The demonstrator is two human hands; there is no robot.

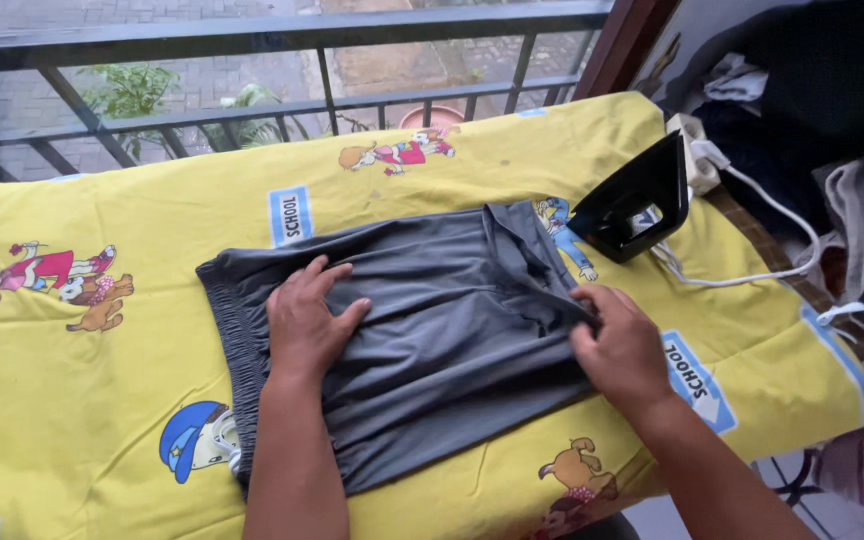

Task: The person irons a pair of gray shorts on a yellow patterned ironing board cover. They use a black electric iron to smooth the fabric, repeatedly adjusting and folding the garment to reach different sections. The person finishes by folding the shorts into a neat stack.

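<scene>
One grey garment (422, 330), elastic waistband at left, lies mid-worktop, folded over at least once; folding looks part done, right edge not yet laid flat. Left hand (307, 320) open, pressing flat on cloth. Right hand (622, 345) pinching the fabric's right edge. Yellow cartoon-print cover (102, 400) on worktop; black iron (637, 200) upright, white cord (752, 275); balcony railing (252, 40) beyond; heaped clothes (832, 150) right.

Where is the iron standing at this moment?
In the head view, the black iron stands upright on the yellow cloth, upper right, just beyond the grey shorts and the right hand.
</scene>
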